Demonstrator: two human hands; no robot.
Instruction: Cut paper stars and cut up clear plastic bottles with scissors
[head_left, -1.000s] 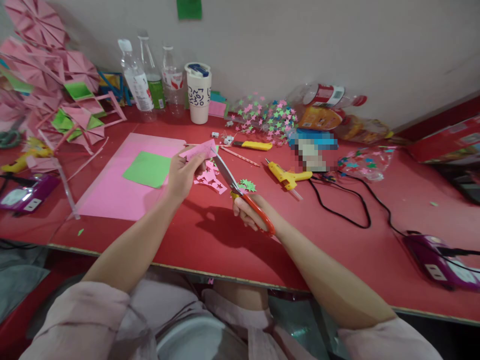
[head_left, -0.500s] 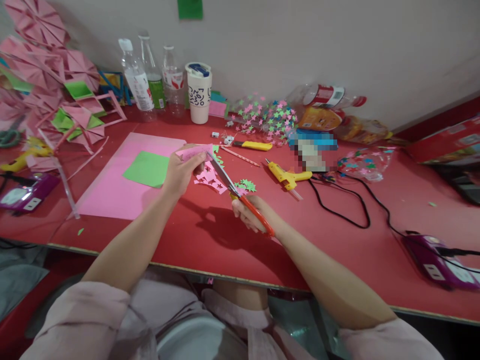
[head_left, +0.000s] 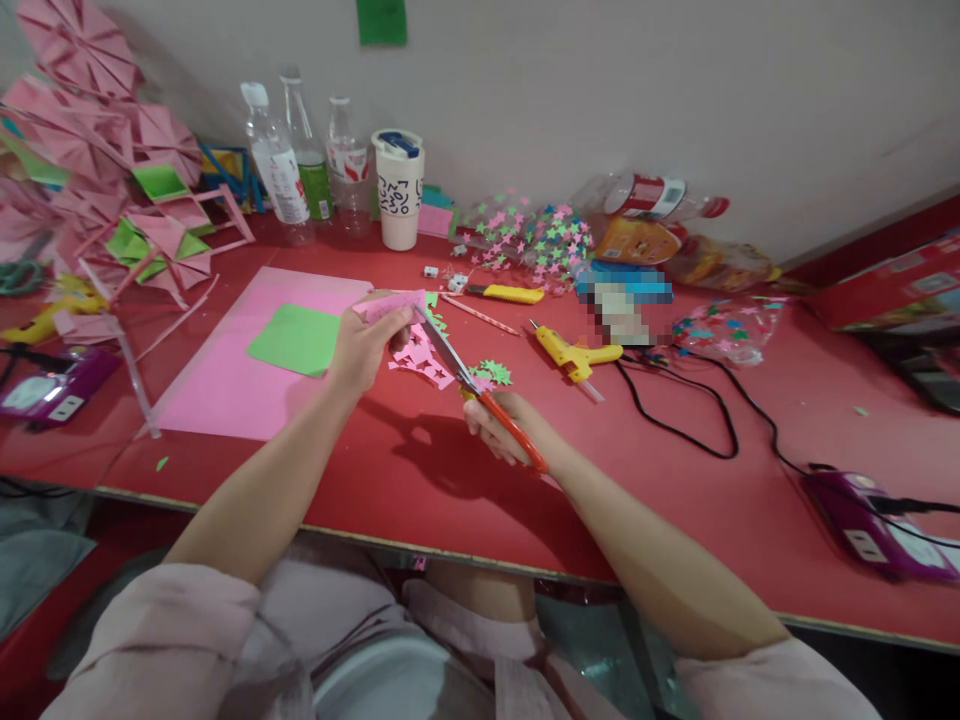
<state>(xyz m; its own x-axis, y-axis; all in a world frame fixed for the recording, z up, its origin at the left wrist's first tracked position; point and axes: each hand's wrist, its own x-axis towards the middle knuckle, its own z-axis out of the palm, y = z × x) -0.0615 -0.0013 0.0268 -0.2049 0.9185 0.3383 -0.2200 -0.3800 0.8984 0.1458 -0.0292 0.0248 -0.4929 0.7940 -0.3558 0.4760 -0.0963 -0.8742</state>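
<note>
My left hand (head_left: 367, 345) pinches a small piece of pink paper (head_left: 390, 303) above the table. In my right hand (head_left: 499, 425) is a pair of scissors (head_left: 514, 432) with red-orange handles, its blades pointing up and left to the paper's edge. Beneath the blades lie pink paper scraps (head_left: 421, 362) with star-shaped cut-outs. Small green paper stars (head_left: 495, 372) are heaped just beyond my right hand, with some pink ones beside them. To the left, a green paper square (head_left: 294, 340) rests on a large pink sheet (head_left: 217, 400).
A yellow glue gun (head_left: 574, 352), a yellow utility knife (head_left: 510, 293) and a striped straw (head_left: 480, 314) lie past my hands. Bottles (head_left: 277, 170) and a white cup (head_left: 399, 195) stand by the wall. Pink paper crafts (head_left: 97, 130) fill the left; a purple power strip (head_left: 862, 520) sits right.
Both hands, the scissors and the pink paper stay nearly in place. The view has shifted very slightly.
</note>
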